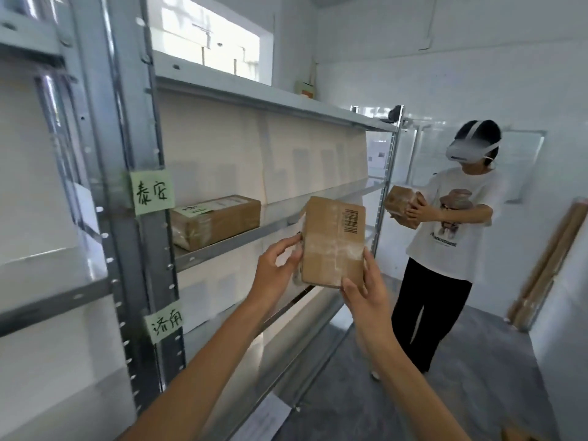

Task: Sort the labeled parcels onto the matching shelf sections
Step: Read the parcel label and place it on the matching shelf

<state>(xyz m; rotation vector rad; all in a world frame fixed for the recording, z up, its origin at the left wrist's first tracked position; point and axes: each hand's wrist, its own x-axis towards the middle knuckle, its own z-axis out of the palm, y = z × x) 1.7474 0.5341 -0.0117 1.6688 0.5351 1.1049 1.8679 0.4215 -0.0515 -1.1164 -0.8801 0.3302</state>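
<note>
I hold a flat brown cardboard parcel (pixel 332 241) upright in front of the metal shelf unit (pixel 222 246), its barcode at the upper right. My left hand (pixel 276 268) grips its left edge and my right hand (pixel 362 288) grips its lower right corner. On the middle shelf lies another taped brown parcel (pixel 216 221) with a green note on top. Green handwritten labels are stuck to the shelf post, the upper label (pixel 152 192) beside the middle shelf and the lower label (pixel 164 323) beside the shelf below.
Another person (pixel 445 237) in a white shirt and a headset stands at the shelf's right end holding a brown box (pixel 399 205). Cardboard strips (pixel 547 265) lean against the right wall. A second shelf unit (pixel 47 186) stands at the left. Paper (pixel 267 418) lies on the grey floor.
</note>
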